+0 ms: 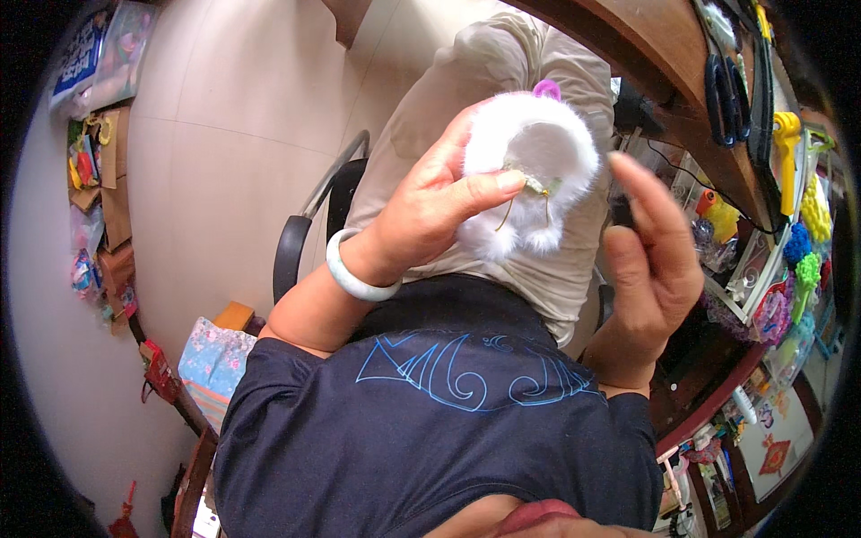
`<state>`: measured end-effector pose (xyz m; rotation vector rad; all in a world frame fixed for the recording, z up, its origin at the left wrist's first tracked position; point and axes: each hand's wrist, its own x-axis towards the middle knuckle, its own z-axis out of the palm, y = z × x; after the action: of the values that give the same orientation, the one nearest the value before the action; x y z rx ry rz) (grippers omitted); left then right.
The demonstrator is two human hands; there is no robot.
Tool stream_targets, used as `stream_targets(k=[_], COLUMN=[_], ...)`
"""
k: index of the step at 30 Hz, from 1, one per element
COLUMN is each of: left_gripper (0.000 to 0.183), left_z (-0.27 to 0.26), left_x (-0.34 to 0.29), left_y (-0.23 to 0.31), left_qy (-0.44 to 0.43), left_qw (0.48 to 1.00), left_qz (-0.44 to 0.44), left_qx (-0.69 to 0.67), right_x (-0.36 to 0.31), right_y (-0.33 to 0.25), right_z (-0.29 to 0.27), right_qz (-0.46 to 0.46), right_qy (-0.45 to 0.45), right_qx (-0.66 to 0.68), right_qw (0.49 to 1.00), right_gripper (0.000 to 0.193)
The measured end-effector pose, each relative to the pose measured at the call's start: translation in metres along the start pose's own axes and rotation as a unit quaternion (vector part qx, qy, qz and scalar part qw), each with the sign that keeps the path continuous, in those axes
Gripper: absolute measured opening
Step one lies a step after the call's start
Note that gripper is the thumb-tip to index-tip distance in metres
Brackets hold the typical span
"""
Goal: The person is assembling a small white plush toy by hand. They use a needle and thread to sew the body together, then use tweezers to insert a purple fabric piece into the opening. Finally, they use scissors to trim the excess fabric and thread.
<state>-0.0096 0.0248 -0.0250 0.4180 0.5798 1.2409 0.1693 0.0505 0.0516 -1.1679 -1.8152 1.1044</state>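
Note:
My left hand (pixel 426 202) grips a small white furry piece (pixel 583 134), hollow in the middle, held above my lap. The thumb presses on a pale, lumpy trim at the lower edge of the hollow. Two white fluffy pompoms (pixel 493 240) hang below on thin golden cords. A pink fuzzy loop (pixel 547 89) sticks up at its top. Just to the right of the fur, apart from it, is my right hand (pixel 659 255). Its thumb and fingers are spread, slightly blurred, and nothing shows held in them.
A wooden table edge (pixel 628 40) curves along the upper right, with black-handled scissors (pixel 726 99) and a yellow glue gun (pixel 787 148) on it. Bundles of coloured craft pieces (pixel 807 273) lie farther right. A chair armrest (pixel 291 251) stands left, and bagged goods (pixel 117 54) line the wall.

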Motion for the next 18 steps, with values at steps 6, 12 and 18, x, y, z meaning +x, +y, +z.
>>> stream_targets(k=[6, 12, 18], left_gripper=[0.057, 0.057, 0.057], left_z=[-0.0047, -0.0044, -0.0009], left_x=[-0.002, -0.0032, -0.0055], left_y=[-0.0016, 0.0005, 0.0041], left_qy=[0.0, -0.016, -0.011], left_qw=[0.999, 0.999, 1.0], left_qz=[0.023, 0.006, -0.021], left_qx=[0.029, 0.035, 0.005], right_x=[0.0063, 0.0049, 0.0047], right_y=[-0.0024, 0.0009, 0.0026], right_z=[-0.0036, -0.0024, -0.0025], right_qz=[-0.04, -0.017, -0.026], right_qy=[-0.159, -0.158, -0.151], right_qx=[-0.096, -0.081, -0.081], right_qw=[0.982, 0.984, 0.985], right_gripper=[0.035, 0.034, 0.035])
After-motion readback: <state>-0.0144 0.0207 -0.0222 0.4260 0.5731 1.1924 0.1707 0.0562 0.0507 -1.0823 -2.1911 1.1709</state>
